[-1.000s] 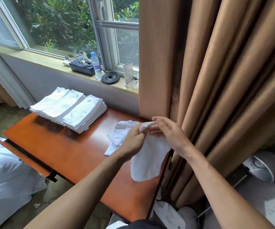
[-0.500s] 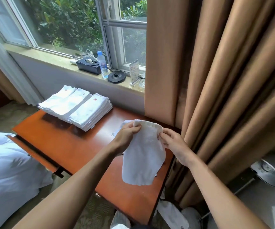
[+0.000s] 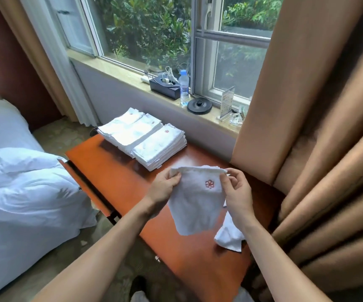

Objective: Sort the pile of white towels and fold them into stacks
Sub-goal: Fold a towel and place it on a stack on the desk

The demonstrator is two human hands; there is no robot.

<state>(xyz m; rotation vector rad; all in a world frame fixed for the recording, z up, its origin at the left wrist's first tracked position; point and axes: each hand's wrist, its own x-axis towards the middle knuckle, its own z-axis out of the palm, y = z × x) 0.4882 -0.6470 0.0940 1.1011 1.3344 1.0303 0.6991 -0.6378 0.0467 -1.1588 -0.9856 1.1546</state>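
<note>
Pinched at its top corners by the left hand (image 3: 165, 188) and right hand (image 3: 236, 192), an embroidered white towel (image 3: 195, 205) is being held above the desk (image 3: 119, 175), long axis hanging downward; the folded stacks (image 3: 150, 138) are lying beyond, nearer the left hand.

Left hand: your left hand (image 3: 165, 189) sat at frame centre, pinching the towel (image 3: 194, 205) by its upper left corner.
Right hand: your right hand (image 3: 238, 192) pinched the upper right corner, level with the left.
Arms: your forearms (image 3: 110, 247) rose bare from the bottom edge.
</note>
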